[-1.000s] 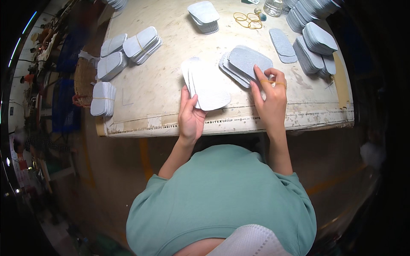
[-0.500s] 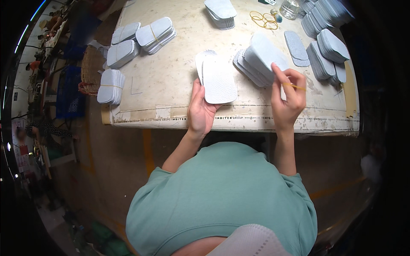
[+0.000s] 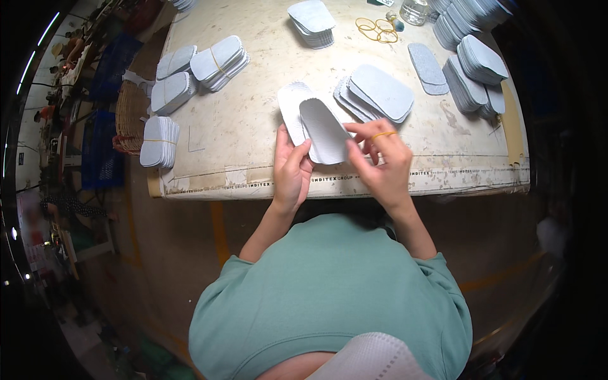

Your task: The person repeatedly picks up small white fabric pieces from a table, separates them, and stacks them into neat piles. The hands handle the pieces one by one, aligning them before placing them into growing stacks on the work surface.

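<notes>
Head view: left hand [image 3: 292, 174] grips pale panels [image 3: 292, 107]; right hand [image 3: 382, 161] pinches upper panel [image 3: 323, 130] edgewise; likely light, flexible; best held by edges.

- Held pads [image 3: 324, 132]: we log soft whitish grey on the upper, brighter white beneath.
- Stacked pads [image 3: 384, 90]: pale blue-grey.
- Loose rubber bands [image 3: 384, 40], finger band [image 3: 384, 134]: we note yellow on all.
- Tabletop [image 3: 253, 114]: cream, brown-stained, dark print lining the near edge.
- Shirt [image 3: 329, 285]: plain sea green.
- Basket [image 3: 128, 111]: we see tan weave.
- Crates [image 3: 101, 149]: deep blue.
- Floor [image 3: 171, 234]: dark brown, yellow-orange stripes.
</notes>
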Tool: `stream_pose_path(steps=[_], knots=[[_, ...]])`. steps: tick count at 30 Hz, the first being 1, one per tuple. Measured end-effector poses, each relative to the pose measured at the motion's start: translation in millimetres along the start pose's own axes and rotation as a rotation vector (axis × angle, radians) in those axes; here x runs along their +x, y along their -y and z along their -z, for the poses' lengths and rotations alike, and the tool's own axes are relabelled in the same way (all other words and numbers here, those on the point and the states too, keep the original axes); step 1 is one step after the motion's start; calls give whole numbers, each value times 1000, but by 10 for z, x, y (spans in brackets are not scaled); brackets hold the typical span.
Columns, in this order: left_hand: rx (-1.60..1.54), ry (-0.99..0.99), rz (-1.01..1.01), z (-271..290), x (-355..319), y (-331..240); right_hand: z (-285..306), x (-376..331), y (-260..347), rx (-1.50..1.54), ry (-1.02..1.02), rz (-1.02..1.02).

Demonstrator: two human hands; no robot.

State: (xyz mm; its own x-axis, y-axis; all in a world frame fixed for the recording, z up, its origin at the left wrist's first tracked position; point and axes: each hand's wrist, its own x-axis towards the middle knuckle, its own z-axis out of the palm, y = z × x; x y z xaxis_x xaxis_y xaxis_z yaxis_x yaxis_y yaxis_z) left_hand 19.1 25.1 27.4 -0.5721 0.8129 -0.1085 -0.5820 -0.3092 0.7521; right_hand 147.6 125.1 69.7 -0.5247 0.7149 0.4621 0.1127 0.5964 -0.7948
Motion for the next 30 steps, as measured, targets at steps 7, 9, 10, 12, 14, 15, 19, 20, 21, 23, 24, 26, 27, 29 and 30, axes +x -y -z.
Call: stream_pose_path(steps=[7, 9, 10, 12, 14, 15, 19, 20, 21, 23, 24, 26, 27, 29, 30], knots=[[6, -8, -9, -4, -12, 9, 299, 324, -316, -405, -192, 203], [5, -14, -4, -10, -11, 7, 269, 281, -359, -396, -110, 91], [6, -19, 3, -12, -19, 3, 242, 226, -344, -323, -96, 77], [4, -21, 7, -14, -15, 0, 163, 102, -249, -164, -82, 37], [2, -11, 5, -14, -10, -2, 70, 2, -122, 72, 149, -141], [9, -21, 6, -14, -10, 0, 7, -5, -85, 145, 220, -192], [39, -18, 20, -1, -13, 11, 40, 74, -63, 83, 19, -89], [48, -11, 27, 3, -16, 17, 85, 104, -87, 54, -35, -72], [58, -22, 13, 3, -19, 27, 120, 133, -108, 1, -38, -81], [83, -43, -14, 5, -14, 37, 125, 130, -110, 37, 152, -133], [91, -51, -25, 8, -10, 36, 118, 122, -104, 62, 227, -146], [107, -72, -43, 15, -1, 27, 31, 49, -40, 150, 491, -360], [54, -59, -43, 17, 4, 24, -4, 23, -14, 169, 405, -257], [-48, -67, -31, 20, 3, 14, -6, 8, 0, 110, 231, -164], [-53, -26, -46, 18, -4, 10, -2, 13, -8, 80, 117, -131]])
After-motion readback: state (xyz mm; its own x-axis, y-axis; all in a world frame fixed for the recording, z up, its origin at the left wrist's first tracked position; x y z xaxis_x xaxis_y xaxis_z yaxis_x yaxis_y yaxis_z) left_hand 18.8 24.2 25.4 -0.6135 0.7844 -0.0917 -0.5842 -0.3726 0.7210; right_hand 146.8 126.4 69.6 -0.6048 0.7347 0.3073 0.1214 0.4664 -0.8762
